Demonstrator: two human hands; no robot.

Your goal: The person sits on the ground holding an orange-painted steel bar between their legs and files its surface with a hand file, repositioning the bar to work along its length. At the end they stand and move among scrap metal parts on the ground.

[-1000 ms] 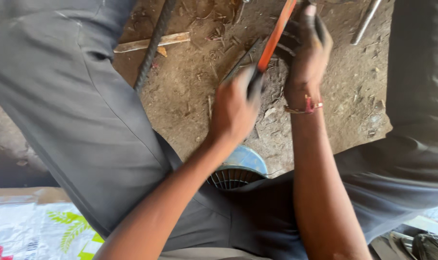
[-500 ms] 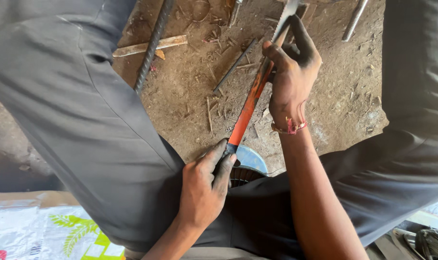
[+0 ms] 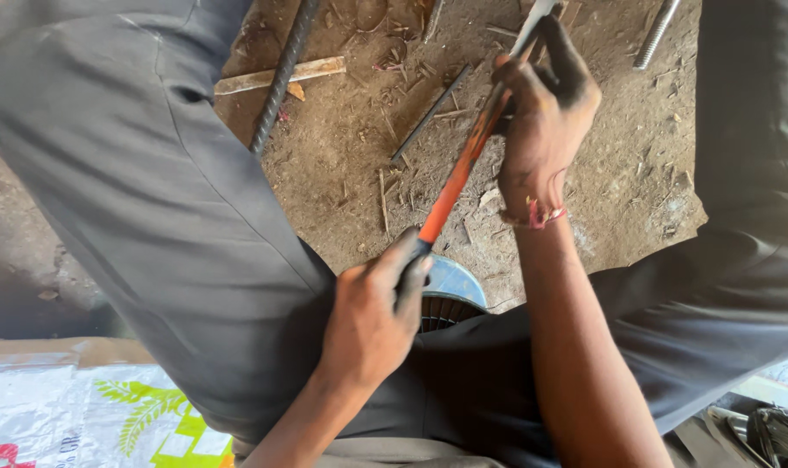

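Fingers (image 3: 407,269) of the left hand (image 3: 372,325) wrap shut around the orange tool (image 3: 459,178) at its six o'clock end; the right hand (image 3: 541,121) clamps the twelve o'clock end, steadying it above the dirt floor (image 3: 359,147) between grey trousers (image 3: 151,217).

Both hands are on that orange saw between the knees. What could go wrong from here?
The right hand grips the far end of the orange saw frame with bare fingers, so a slip could cut them. The left hand works close to the grey trouser leg, which the saw might snag. Loose rebar lies on the dirt nearby, a trip hazard.
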